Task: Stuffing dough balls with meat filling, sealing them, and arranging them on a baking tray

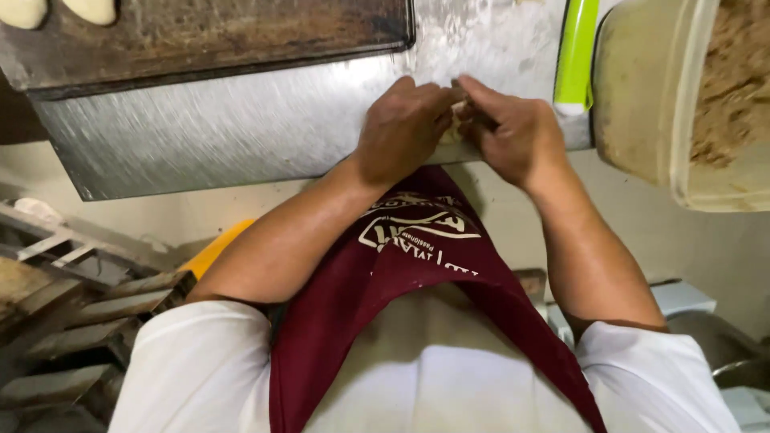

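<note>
My left hand (401, 128) and my right hand (513, 132) meet over the near edge of a steel worktable (241, 120). Between their fingertips is a small pale piece of dough (451, 128), mostly hidden by the fingers. Both hands pinch it together. I wear a white shirt and a dark red apron (417, 273) with a white print.
A dark baking tray (200, 36) lies at the back left with two pale dough pieces (56, 10) on it. A clear plastic tub (690, 96) of brown crumbly filling stands at the right, beside a green handle (576, 52). Stacked trays (64, 321) sit low at the left.
</note>
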